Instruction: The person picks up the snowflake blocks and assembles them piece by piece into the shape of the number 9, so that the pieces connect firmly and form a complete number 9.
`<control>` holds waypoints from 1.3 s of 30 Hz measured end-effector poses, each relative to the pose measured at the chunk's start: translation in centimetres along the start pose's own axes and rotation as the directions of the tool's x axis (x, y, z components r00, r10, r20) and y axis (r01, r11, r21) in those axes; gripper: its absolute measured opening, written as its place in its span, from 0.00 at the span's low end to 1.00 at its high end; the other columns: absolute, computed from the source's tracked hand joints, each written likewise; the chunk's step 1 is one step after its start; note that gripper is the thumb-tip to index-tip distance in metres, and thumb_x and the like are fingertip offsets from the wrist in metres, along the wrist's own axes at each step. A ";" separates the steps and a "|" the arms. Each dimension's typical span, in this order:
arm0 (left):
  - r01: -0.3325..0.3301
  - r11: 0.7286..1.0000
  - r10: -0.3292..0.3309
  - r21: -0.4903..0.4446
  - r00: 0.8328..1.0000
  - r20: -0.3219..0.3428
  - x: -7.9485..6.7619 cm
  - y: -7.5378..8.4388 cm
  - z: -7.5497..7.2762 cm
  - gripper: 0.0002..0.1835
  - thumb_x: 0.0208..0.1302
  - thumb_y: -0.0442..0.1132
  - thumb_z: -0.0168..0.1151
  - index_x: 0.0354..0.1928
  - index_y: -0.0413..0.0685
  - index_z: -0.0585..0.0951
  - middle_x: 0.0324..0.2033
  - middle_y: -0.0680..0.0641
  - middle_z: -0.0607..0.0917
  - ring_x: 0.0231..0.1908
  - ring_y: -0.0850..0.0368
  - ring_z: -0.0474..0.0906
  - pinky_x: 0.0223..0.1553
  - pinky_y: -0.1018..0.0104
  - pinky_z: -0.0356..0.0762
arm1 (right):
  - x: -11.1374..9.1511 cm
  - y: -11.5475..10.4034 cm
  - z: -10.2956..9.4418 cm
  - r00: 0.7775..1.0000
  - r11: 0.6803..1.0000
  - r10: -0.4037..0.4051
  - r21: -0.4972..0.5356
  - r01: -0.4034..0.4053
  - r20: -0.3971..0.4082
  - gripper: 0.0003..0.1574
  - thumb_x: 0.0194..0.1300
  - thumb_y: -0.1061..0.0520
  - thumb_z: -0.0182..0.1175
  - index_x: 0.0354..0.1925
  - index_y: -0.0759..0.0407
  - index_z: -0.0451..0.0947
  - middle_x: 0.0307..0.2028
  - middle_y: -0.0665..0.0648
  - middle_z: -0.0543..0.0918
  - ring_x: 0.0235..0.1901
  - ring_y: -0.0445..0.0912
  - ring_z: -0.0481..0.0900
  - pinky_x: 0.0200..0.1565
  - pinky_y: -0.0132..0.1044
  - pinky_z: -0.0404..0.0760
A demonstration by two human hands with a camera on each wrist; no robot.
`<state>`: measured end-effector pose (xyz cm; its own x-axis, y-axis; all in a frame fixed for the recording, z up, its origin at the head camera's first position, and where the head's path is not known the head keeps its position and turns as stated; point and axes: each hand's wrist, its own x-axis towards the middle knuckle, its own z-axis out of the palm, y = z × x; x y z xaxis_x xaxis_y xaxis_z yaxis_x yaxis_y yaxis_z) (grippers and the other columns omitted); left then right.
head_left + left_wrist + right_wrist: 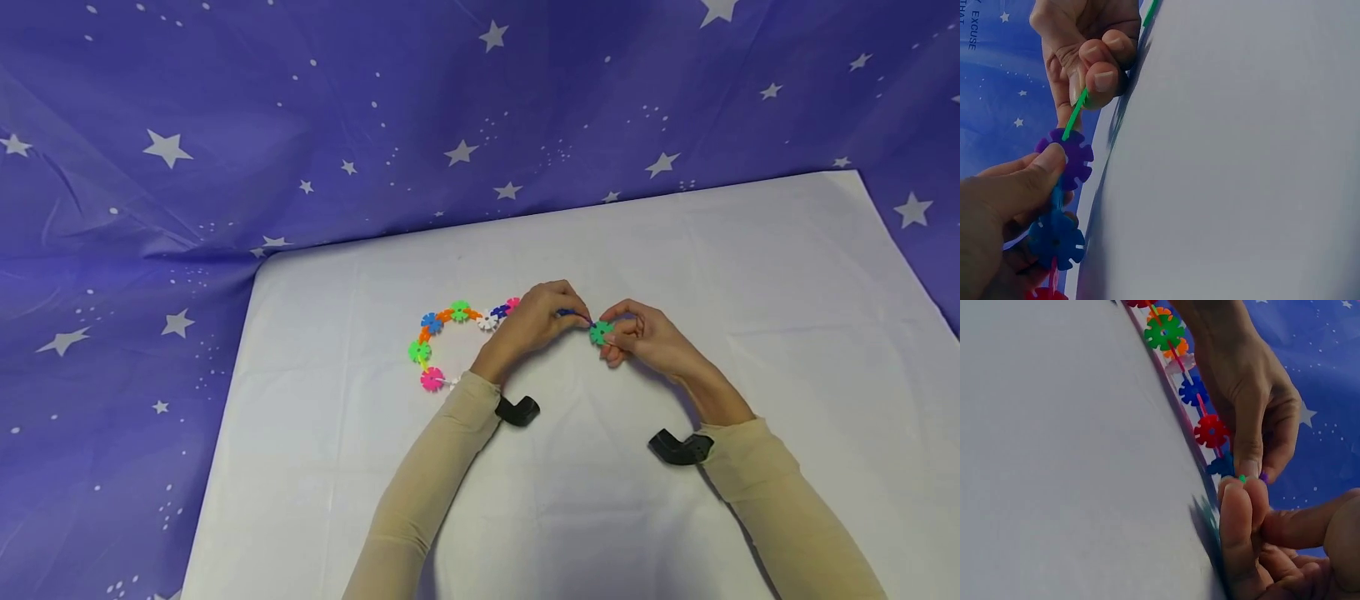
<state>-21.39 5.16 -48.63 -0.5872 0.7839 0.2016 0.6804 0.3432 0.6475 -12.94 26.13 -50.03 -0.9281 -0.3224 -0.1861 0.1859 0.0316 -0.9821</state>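
My left hand (542, 318) pinches a purple notched plastic disc (1080, 161) between thumb and fingers. A blue disc (1057, 242) links on behind it, part of a colourful chain. My right hand (654, 340) pinches a green notched disc (601, 333) between thumb and fingertips. In the left wrist view that green disc appears edge-on, its end meeting the purple disc's rim. The chain curves away on the left through a white disc (487, 321), a light green disc (460, 311) and a pink disc (432, 379). My left hand and forearm hide part of it.
A white cloth (585, 517) covers the table. Behind and to the left hangs a blue curtain (360, 108) with white stars. Black angled mounts (517, 411) sit at both wrists, over beige sleeves (427, 475).
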 end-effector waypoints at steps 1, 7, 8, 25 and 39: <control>-0.010 1.000 0.009 0.015 1.000 0.006 0.0 0.0 0.0 0.05 0.62 0.40 0.68 0.37 0.48 0.89 0.36 0.50 0.85 0.41 0.60 0.80 0.49 0.69 0.73 | 0.0 -0.1 0.1 1.000 1.000 0.008 -0.006 -0.008 -0.004 0.18 0.69 0.73 0.48 0.56 0.79 0.59 0.27 0.58 0.86 0.27 0.45 0.85 0.31 0.37 0.85; -0.033 0.996 0.031 0.081 0.999 0.028 0.0 0.0 0.2 0.06 0.63 0.40 0.67 0.38 0.49 0.89 0.38 0.50 0.85 0.42 0.59 0.80 0.54 0.64 0.72 | 0.0 -0.3 0.5 0.998 0.998 0.058 -0.028 -0.059 -0.032 0.19 0.69 0.73 0.48 0.57 0.78 0.59 0.27 0.56 0.85 0.28 0.45 0.85 0.33 0.36 0.85; -0.026 0.996 0.023 0.084 0.999 0.032 0.0 0.0 0.1 0.06 0.63 0.40 0.67 0.38 0.49 0.89 0.38 0.50 0.85 0.42 0.59 0.80 0.55 0.64 0.72 | 0.0 -0.4 0.5 0.998 0.998 0.061 -0.027 -0.062 -0.035 0.19 0.69 0.73 0.48 0.57 0.78 0.59 0.27 0.57 0.85 0.28 0.45 0.85 0.33 0.36 0.85; 0.061 0.974 -0.095 0.216 0.984 0.151 -0.2 0.4 -0.5 0.13 0.66 0.40 0.61 0.51 0.54 0.84 0.49 0.52 0.81 0.52 0.57 0.74 0.63 0.60 0.63 | -5.1 -4.6 -6.0 0.987 0.611 0.097 -0.775 -0.160 -0.127 0.21 0.62 0.53 0.68 0.46 0.64 0.74 0.29 0.55 0.75 0.27 0.43 0.69 0.28 0.35 0.68; 0.050 0.969 -0.099 0.243 0.976 0.196 0.1 1.3 0.4 0.23 0.59 0.55 0.69 0.54 0.57 0.83 0.48 0.56 0.82 0.53 0.59 0.72 0.64 0.58 0.58 | -4.5 -4.4 -4.3 0.979 0.536 0.194 -0.830 -0.156 -0.059 0.15 0.60 0.56 0.69 0.34 0.60 0.71 0.27 0.51 0.72 0.29 0.45 0.68 0.32 0.37 0.66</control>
<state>-20.42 5.85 -48.08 -0.5545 0.8321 -0.0118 0.7364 0.4973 0.4588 -10.93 31.52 -45.05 -0.8919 -0.2537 -0.3742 -0.0232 0.8523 -0.5225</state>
